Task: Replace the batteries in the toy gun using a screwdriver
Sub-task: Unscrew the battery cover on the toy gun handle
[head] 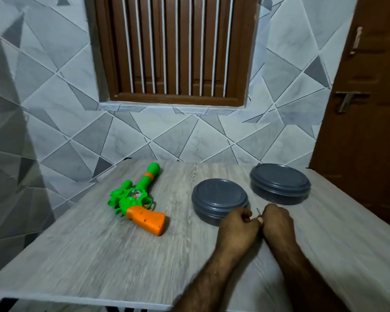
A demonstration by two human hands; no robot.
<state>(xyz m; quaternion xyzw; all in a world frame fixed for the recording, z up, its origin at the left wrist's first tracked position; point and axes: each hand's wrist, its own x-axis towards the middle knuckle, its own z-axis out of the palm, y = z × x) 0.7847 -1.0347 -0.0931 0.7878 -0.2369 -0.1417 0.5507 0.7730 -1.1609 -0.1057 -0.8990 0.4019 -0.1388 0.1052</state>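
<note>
Two bare forearms reach in from the lower right, and we count two hands at their ends, the left hand [239,225] and the right hand [278,221], pressed side by side low over the table [88,255]. Both have their fingers curled inward. A thin metal sliver [258,211] stands up in the gap between them; it is too small for us to name, and we cannot tell which hand grips it, or whether either does.

We count one toy gun [135,199]. It lies flat on its side on the left part of the table, well apart from both hands. Its body is bright green, with an orange grip pointing toward the near side and an orange ring round the long barrel, which points away toward the tiled wall [54,86]. A small coloured panel sits at its middle, a green scope runs along its left edge, and a green trigger guard loops beside the grip.

We count two round grey lidded containers: the near container [220,197] is just beyond the left hand, and the far container [279,182] stands behind the right hand. Behind them we see one barred brown window [173,48] and one brown door [365,109].
</note>
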